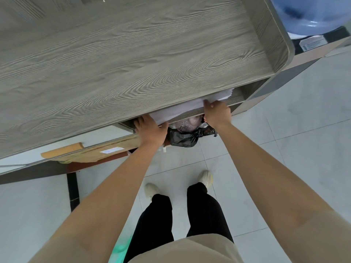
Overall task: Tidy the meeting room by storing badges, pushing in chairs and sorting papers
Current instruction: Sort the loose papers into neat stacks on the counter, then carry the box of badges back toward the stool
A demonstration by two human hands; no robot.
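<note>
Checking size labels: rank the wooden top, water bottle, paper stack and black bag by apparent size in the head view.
Largest first:
wooden top
water bottle and paper stack: alike, both partly hidden
black bag

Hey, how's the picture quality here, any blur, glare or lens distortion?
Head view: the wide-angle lens curves the tabletop edge; the water bottle top right is blurred; the paper stack held by left hand and right hand is washed out; lighting soft, no hard shadows.
</note>
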